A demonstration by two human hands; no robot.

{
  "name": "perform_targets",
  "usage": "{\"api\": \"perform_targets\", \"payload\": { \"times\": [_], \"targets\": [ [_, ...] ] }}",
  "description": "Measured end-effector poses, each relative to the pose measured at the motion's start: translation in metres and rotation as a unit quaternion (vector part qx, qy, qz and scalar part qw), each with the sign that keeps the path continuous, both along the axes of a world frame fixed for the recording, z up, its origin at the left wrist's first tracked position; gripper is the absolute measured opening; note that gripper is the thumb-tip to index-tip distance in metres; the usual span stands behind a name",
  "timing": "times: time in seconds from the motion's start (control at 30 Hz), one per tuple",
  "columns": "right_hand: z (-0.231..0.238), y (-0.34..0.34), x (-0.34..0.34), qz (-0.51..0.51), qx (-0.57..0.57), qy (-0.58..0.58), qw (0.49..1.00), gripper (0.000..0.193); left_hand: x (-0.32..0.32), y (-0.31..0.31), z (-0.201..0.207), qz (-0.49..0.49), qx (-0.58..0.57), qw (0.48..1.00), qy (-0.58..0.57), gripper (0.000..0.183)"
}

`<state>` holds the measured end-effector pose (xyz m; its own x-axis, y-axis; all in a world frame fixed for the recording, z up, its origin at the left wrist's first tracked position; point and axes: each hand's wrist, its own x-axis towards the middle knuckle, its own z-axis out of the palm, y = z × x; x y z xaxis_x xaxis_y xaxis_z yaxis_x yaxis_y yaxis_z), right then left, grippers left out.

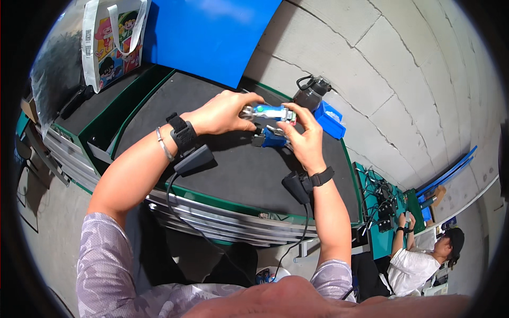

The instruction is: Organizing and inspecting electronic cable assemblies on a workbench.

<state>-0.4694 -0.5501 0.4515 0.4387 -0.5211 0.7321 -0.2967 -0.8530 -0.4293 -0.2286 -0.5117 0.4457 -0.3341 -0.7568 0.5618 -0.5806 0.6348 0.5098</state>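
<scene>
Between my hands, above the dark mat, is a small blue-and-silver device (269, 112) with a green spot on it. It is somewhat blurred, and I cannot make out its exact kind. My left hand (225, 112) grips its left end between thumb and fingers. At the other end, my right hand (307, 139) holds it with thumb and fingers, near a reddish part. Just below the device, a blue-and-black object (273, 139) lies on the mat, partly covered by my right hand.
A dark bottle (312, 94) and a blue bin (330, 120) stand at the worktop's (238, 175) back right. A blue panel (207, 40) rises behind, with a printed bag (114, 47) to its left. Cables run from both wrists. Another person (416, 267) works at the right bench.
</scene>
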Motion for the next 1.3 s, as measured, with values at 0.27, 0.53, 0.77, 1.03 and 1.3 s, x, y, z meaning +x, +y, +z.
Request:
{"api": "perform_targets", "payload": {
  "times": [0.27,0.53,0.77,1.03,1.3],
  "targets": [
    [-0.001,-0.017,-0.009,-0.017,0.075,-0.073,0.994,0.05,0.004,-0.01,0.001,0.034,0.076,0.994,0.064,0.029],
    [0.004,-0.028,-0.041,-0.082,0.097,0.236,0.963,0.059,0.025,-0.032,-0.01,0.101,0.173,0.939,0.278,0.025],
    [-0.005,-0.024,-0.036,-0.144,0.076,0.343,0.925,0.048,0.025,-0.033,-0.005,-0.027,0.272,0.707,0.652,0.029],
    [0.005,-0.019,-0.031,-0.117,0.096,0.347,0.926,0.037,0.03,-0.044,-0.014,0.11,0.202,0.704,0.672,0.039],
    [0.009,-0.015,-0.028,-0.117,0.087,0.215,0.966,0.03,0.022,-0.055,-0.045,0.037,0.366,0.792,0.487,0.041]
  ]
}}
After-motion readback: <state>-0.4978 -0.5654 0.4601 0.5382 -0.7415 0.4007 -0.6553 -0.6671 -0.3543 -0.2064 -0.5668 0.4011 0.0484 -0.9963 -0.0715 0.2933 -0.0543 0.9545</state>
